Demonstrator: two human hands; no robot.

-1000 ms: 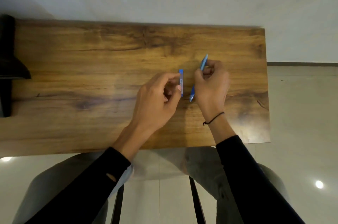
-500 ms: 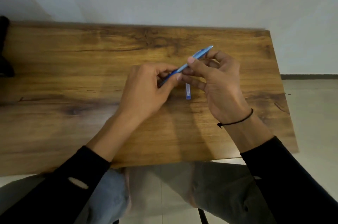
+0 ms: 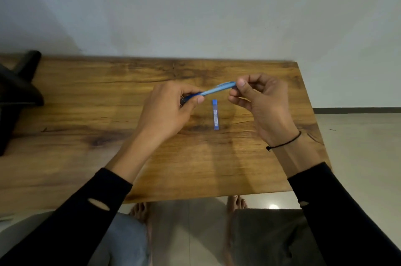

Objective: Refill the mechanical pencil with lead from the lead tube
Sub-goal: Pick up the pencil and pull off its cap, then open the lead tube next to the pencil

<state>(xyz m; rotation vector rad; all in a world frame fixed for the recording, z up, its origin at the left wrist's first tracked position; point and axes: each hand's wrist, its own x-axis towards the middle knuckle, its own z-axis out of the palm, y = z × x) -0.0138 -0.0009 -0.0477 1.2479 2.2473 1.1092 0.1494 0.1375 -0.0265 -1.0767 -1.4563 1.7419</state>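
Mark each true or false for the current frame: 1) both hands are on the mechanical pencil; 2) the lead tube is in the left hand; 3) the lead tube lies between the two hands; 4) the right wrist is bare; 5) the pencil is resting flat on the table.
1) True. The left hand grips one end of the mechanical pencil and the right hand pinches the other end.
2) False. The lead tube lies on the wooden table, touched by neither hand.
3) True. It lies on the table below the pencil, in the gap between the hands.
4) False. A thin black wrist band circles the right wrist.
5) False. The pencil is held up in the air, tilted.
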